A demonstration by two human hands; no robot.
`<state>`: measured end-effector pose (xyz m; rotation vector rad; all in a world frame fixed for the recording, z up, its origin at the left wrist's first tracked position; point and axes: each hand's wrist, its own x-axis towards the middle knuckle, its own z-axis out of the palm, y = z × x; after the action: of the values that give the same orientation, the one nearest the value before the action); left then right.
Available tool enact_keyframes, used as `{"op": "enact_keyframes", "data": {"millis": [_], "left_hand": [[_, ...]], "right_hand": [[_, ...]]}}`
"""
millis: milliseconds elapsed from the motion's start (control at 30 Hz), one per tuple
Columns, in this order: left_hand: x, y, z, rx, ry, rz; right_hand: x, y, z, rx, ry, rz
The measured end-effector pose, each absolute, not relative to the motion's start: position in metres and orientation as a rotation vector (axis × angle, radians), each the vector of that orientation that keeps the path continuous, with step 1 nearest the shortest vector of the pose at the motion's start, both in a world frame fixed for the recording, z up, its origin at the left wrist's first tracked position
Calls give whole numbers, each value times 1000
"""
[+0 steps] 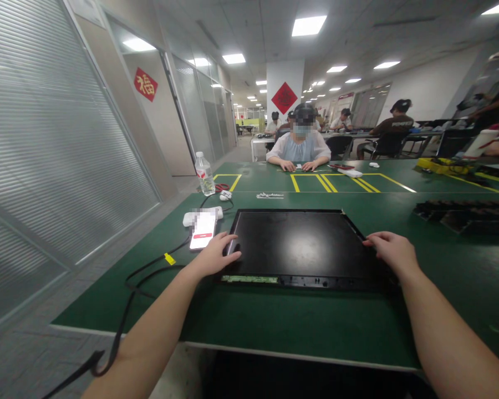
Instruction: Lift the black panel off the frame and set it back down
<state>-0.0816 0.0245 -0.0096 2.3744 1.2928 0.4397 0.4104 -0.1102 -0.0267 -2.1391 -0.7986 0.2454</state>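
- Screen [299,244]: lies flat on the green table [274,324], between the two hands, a green strip [249,279] along its near edge.
- Left hand [214,256]: at the screen's left edge, thumb and forefinger spread apart.
- Right hand [393,252]: fingers bent at the right edge; cannot tell whether they pinch it.
- Phone [203,233]: lit, just beyond the left hand and crowding that side, against a white device [190,218].
- Cable [132,288]: loops left of the screen and passes the left forearm; it bears a yellow tag [169,259].
- Bottle [205,176]: upright beyond the phone, red-handled tool [222,188] beside it.
- Metal strips [270,195]: just past the screen's far edge.
- Black parts [468,216]: well to the right.
- Yellow tape [328,183]: marks the far half of the table.
- Co-worker [300,147]: sits opposite, both hands on the tabletop.
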Motion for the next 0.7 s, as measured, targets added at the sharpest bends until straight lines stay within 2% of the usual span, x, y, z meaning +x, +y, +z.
{"op": "enact_keyframes", "data": {"millis": [200, 433, 700], "left_hand": [[-79, 30, -24, 2382, 1301, 440], [-74, 32, -21, 2348, 1358, 482], [-71, 22, -8, 1990, 1371, 674]], "right_hand": [[424, -106, -39, -2229, -858, 70], [425, -96, -48, -2266, -958, 169], [427, -93, -54, -2326, -1068, 170]]}}
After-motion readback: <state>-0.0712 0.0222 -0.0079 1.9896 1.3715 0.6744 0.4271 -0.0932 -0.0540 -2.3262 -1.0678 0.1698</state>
